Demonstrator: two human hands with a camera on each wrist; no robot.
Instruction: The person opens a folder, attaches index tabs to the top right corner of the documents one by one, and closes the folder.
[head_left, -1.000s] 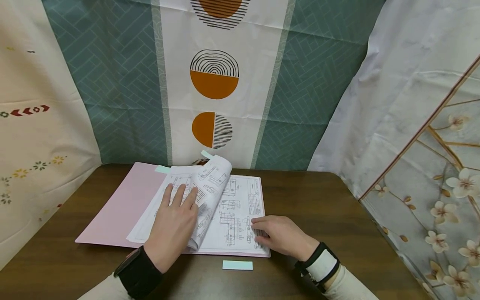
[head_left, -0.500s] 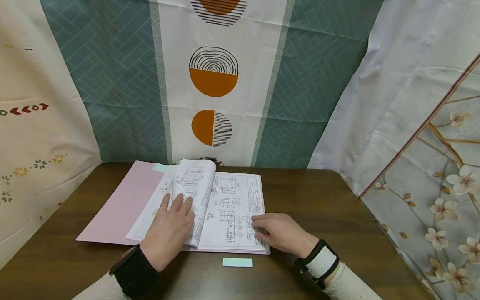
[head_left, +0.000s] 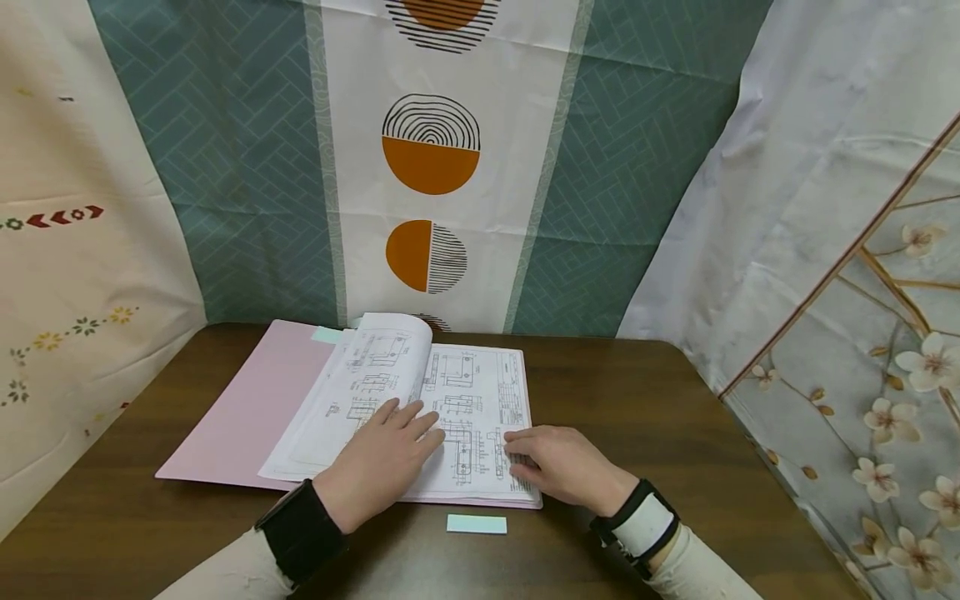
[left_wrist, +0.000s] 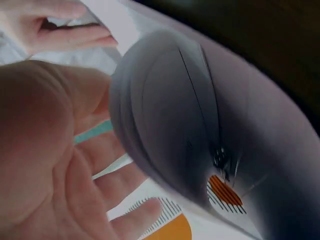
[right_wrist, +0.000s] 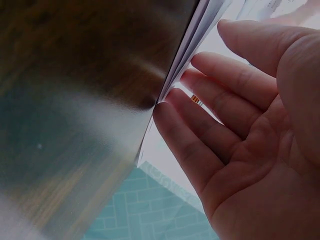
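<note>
Pink folder [head_left: 240, 417] open on table [head_left: 675, 433], drawing sheets [head_left: 480, 400] inside. Left hand [head_left: 378, 462] flat, fingers straight, pressing turned pages [head_left: 360, 392] (curl persists). Right hand [head_left: 558, 467] relaxed, fingertips at sheets' right edge. Best: smooth outward from spine.

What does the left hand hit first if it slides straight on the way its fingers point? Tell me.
The left hand lies flat on the drawing sheets, fingers pointing up and right. Going on, it would probably cross the right-hand page first, then meet the pink folder's far edge.
</note>
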